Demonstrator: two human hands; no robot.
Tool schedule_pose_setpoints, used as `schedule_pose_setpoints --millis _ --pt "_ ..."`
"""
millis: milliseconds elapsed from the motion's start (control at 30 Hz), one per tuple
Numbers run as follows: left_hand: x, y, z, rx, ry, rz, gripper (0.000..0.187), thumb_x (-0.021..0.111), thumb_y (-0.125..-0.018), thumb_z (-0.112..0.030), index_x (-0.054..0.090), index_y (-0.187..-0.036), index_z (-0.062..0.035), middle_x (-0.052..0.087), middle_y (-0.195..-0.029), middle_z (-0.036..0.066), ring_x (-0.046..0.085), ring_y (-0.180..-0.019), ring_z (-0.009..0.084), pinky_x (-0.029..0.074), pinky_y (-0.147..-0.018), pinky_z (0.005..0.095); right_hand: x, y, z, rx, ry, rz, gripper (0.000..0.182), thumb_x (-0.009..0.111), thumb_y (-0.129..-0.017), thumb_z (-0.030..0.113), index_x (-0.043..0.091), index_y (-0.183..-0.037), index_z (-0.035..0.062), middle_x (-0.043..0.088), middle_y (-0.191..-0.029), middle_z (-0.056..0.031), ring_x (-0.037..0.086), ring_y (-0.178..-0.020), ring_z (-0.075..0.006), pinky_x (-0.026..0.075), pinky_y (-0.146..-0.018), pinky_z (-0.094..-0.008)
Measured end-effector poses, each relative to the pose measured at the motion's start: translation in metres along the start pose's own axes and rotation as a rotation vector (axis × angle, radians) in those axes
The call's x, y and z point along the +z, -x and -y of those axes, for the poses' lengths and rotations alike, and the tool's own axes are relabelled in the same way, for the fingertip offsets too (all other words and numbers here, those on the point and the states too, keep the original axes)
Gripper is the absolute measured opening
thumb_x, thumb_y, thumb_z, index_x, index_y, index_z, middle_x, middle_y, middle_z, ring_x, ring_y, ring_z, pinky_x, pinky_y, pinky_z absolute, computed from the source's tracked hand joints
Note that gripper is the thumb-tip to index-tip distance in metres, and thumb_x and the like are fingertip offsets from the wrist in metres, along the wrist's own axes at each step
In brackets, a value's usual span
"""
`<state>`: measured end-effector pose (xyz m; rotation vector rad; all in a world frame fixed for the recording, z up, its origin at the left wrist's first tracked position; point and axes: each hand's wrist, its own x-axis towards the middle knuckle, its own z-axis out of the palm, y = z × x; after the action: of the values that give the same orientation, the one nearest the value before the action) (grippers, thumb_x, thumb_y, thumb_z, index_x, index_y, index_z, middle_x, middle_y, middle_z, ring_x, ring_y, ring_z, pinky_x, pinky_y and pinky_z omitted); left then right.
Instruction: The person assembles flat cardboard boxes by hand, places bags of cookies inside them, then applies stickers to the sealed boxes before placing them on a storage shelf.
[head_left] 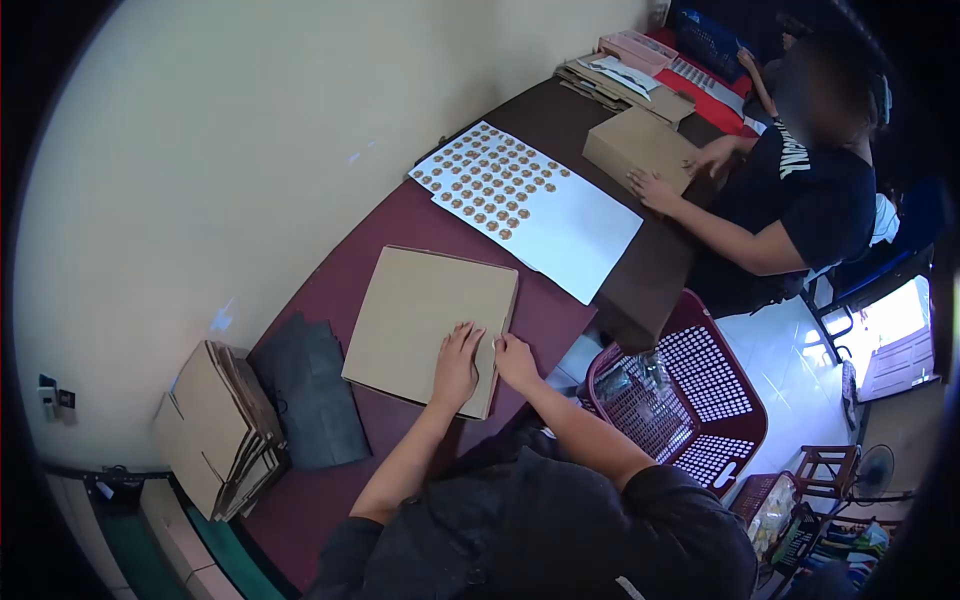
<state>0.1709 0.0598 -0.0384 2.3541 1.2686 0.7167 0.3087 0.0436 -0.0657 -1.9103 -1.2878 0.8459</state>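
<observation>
A closed, flat cardboard box (425,305) lies on the maroon tabletop in front of me. My left hand (457,368) rests on its lid with the fingers stretched out. At the box's right edge, my right hand (516,362) is closed with curled fingers against the side. A tiny pale spot shows by those fingertips, but whatever they pinch is hidden. Just beyond the box are overlapping white sheets (575,225) bearing rows of round orange-brown stickers (490,185).
Folded cardboard boxes (215,430) and a dark grey cloth or bag (315,395) lie to the left. A co-worker (815,190) has both hands on another cardboard box (640,150). A maroon plastic basket (725,370) stands at right, below the table edge. The wall borders the table's left side.
</observation>
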Motion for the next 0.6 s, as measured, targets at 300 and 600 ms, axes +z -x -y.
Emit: schedule_pose_setpoints --millis 300,600 --pt "0.001 0.003 0.002 0.009 0.022 -0.010 0.050 0.044 -0.075 0.008 0.050 -0.123 -0.0047 0.043 -0.134 0.016 0.037 -0.128 0.0344 0.027 -0.106 0.0488 -0.018 0.009 0.017 -0.133 0.414 0.138 0.036 0.038 -0.094 0.026 0.061 -0.094 -0.0017 0.063 -0.079 -0.0259 0.063 -0.073 -0.0401 0.050 -0.068 -0.0491" --pt "0.003 0.002 -0.002 -0.011 0.027 -0.029 0.046 0.045 -0.077 0.005 0.051 -0.121 -0.0056 0.046 -0.131 0.017 0.038 -0.127 0.0358 0.028 -0.105 0.0500 -0.016 0.005 0.015 -0.038 0.349 0.199 0.047 0.030 -0.096 0.029 0.063 -0.086 -0.0033 0.062 -0.082 -0.0277 0.062 -0.080 -0.0418 0.049 -0.074 -0.0509"
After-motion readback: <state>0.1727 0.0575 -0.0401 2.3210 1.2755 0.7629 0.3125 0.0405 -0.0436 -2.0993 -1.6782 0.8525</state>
